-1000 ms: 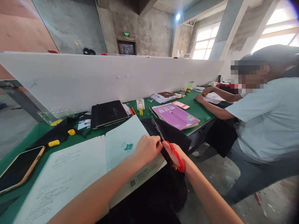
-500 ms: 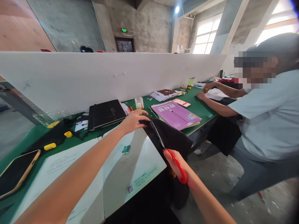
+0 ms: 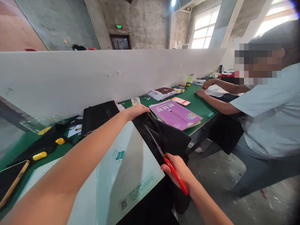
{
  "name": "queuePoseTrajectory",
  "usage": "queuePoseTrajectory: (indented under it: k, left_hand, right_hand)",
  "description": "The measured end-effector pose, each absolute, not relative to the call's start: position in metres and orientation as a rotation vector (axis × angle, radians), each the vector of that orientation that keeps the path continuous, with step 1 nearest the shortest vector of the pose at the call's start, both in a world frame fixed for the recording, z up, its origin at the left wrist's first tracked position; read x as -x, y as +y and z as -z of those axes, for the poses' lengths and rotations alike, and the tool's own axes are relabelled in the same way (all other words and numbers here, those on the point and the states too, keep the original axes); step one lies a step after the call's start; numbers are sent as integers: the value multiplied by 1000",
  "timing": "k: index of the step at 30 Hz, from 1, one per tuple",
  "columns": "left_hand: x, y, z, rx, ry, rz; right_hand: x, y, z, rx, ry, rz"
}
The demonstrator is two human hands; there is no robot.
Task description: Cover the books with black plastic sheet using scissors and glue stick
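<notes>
My right hand [image 3: 179, 172] grips red-handled scissors [image 3: 164, 157] at the table's near edge, the blades lying along a piece of black cloth [image 3: 170, 137] that drapes off the table. My left hand [image 3: 137, 111] reaches forward and presses on the far end of that cloth, fingers curled over it. A large open book with pale pages [image 3: 122, 168] lies under my left arm.
A green table [image 3: 199, 107] carries a purple book [image 3: 175, 114], a black notebook [image 3: 98, 115], an orange phone [image 3: 181, 101], yellow-handled tools [image 3: 38, 155] and papers. A white partition [image 3: 93, 76] runs along the back. Another person sits at the right, their hands [image 3: 203, 91] on paper.
My left hand left the scissors, reached forward and now holds the cloth's far end. My right hand has drawn the scissors back slightly; the view has tilted down and closer.
</notes>
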State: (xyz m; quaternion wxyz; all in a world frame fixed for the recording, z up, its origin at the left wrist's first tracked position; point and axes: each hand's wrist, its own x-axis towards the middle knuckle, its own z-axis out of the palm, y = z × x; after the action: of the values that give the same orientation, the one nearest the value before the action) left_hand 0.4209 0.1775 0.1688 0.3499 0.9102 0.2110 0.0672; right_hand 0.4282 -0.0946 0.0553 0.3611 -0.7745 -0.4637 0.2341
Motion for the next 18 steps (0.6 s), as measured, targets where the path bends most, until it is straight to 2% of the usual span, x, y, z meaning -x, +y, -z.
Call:
queuePoseTrajectory:
  k: [5, 11, 14, 18]
  left_hand:
    - [-443, 199, -145, -2026, 602, 17]
    - [-459, 209, -130, -2302, 625, -177]
    - [-449, 198, -139, -2395, 686, -402]
    - [-407, 160, -149, -2592, 727, -964]
  right_hand:
    - [-428, -95, -51, 1920, -1206, -606]
    - [-424, -98, -49, 1846, -1050, -739]
    - [-421, -98, -54, 1750, -844, -945]
    - [-419, -96, -63, 1588, -690, -1109]
